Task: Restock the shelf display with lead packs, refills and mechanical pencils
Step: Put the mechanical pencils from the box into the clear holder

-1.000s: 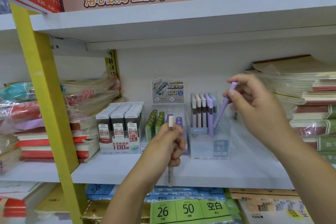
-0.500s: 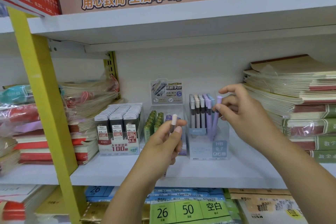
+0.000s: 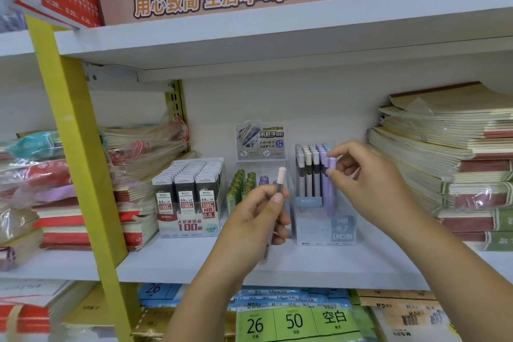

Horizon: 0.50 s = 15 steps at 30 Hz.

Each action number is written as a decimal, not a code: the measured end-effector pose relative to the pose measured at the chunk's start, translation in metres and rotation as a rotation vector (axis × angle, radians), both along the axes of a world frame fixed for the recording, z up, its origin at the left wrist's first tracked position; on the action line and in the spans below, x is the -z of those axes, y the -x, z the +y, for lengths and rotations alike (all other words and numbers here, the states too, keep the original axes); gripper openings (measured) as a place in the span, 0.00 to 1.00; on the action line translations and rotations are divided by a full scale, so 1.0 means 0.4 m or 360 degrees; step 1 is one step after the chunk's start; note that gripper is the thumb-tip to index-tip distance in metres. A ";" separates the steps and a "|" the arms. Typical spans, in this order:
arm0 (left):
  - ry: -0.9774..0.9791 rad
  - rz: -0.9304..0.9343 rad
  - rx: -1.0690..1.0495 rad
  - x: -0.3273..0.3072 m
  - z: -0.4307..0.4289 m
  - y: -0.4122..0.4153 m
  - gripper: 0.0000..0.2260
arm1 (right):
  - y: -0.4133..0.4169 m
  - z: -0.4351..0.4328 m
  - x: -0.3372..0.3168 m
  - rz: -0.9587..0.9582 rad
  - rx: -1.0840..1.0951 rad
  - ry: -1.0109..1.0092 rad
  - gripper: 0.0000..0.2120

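A: A white shop shelf (image 3: 177,261) runs across mid frame, with notebooks (image 3: 444,147) stacked at right. The clear box (image 3: 324,228) stands at centre, pencils (image 3: 306,172) upright in rows. What worries you?

B: The right hand (image 3: 369,178) pinches the top of a purple pencil (image 3: 330,191). Its lower end appears to be down in the box's right front corner, tight beside the purple row. If it goes in tilted, I judge it could jam against a neighbour or tip the row. The box looks light, so a hard push could slide it back.

A: And the other?

B: The left hand (image 3: 258,216) grips a pale-capped pencil (image 3: 280,178), upright, in front of the refills (image 3: 240,186) and clear of the shelf. With attention on the right, a slack grip could drop it, or a swing could knock the refills.

A: What can't you make out?

B: Whether the purple pencil's tip has reached the bottom, because the frosted front blurs it. The left hand covers the middle display's lower front. The lead packs (image 3: 188,203) at centre left are plain, but their small print is unreadable. No spare stock shows in frame.
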State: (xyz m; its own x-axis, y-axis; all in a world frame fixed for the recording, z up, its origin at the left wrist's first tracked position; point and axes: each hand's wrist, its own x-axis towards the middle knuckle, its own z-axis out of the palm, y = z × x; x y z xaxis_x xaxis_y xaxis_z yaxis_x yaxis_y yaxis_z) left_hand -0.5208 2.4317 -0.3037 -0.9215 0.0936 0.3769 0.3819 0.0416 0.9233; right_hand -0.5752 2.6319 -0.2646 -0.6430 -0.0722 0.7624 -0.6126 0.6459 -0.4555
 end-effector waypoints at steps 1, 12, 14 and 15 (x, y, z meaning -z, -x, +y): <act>-0.0002 0.0013 -0.0005 -0.002 0.000 -0.001 0.10 | 0.001 0.001 0.001 -0.0037 0.0063 -0.0102 0.11; -0.0027 0.0157 0.0100 -0.014 0.041 -0.008 0.09 | -0.119 -0.067 -0.052 -0.0458 -0.0708 0.0206 0.07; -0.0005 0.0166 0.0040 -0.014 0.046 -0.007 0.08 | -0.117 -0.068 -0.052 -0.0452 -0.0762 0.0319 0.06; 0.0006 0.0190 -0.0028 -0.013 0.046 -0.004 0.07 | -0.112 -0.065 -0.055 -0.0414 -0.0770 0.0430 0.05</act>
